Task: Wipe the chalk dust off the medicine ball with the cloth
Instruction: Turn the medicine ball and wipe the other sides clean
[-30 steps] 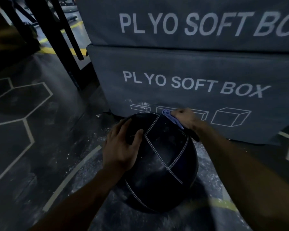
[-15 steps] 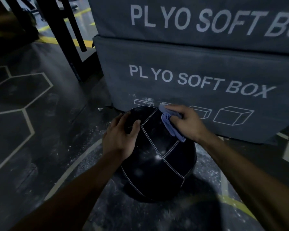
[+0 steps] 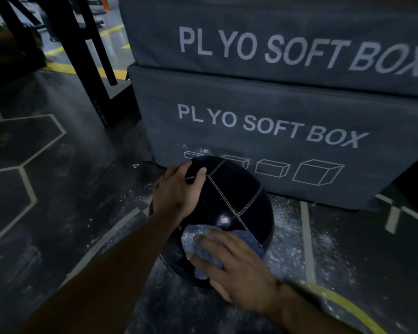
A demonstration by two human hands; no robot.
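Note:
A black medicine ball (image 3: 229, 196) with white stitched seams sits on the dark gym floor, against the lower plyo box. My left hand (image 3: 179, 191) rests on its upper left side, fingers spread over the curve. My right hand (image 3: 232, 263) presses a crumpled blue cloth (image 3: 191, 239) flat against the ball's near side, fingers laid out over it. The cloth shows a pale chalk smudge near its top left edge. The ball's near lower part is hidden by my right hand and the cloth.
Two stacked grey plyo soft boxes (image 3: 275, 131) stand right behind the ball. Black rack legs (image 3: 82, 56) rise at the back left. White chalk dust (image 3: 285, 227) is scattered on the floor around the ball. A yellow floor line (image 3: 343, 302) curves at the near right.
My right hand has swept the cloth from the ball's far top down over it to the near side. The left hand has stayed on the upper left.

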